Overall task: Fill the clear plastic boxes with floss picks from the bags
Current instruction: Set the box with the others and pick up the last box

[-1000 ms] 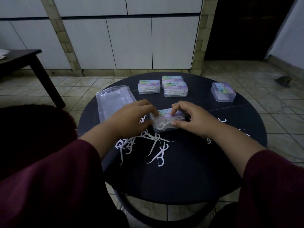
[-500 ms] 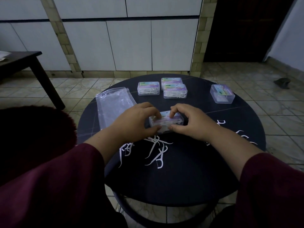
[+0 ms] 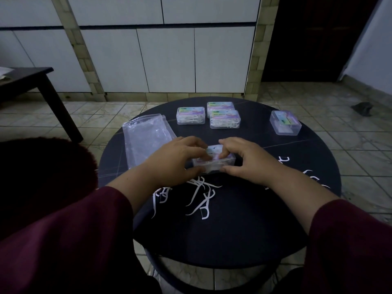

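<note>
Nearest the camera, dark red sleeves (image 3: 63,240) are reaching forward over a round dark table (image 3: 222,240). Loose white floss picks (image 3: 201,198) are lying scattered on it just in front of the wrists, with a few more (image 3: 284,161) showing to the right of the right forearm. Beyond them, the left hand (image 3: 176,160) and the right hand (image 3: 244,160) are closing in from either side on a clear plastic box (image 3: 214,162), fingers curled over its lid and thumbs pressing its near wall; the box is sitting between the two hands, touching both. Left of the hands a clear empty bag (image 3: 146,136) is lying flat. Farther back, three filled boxes (image 3: 212,116) are sitting close together, and a further box (image 3: 285,123) is standing apart to the right.
</note>
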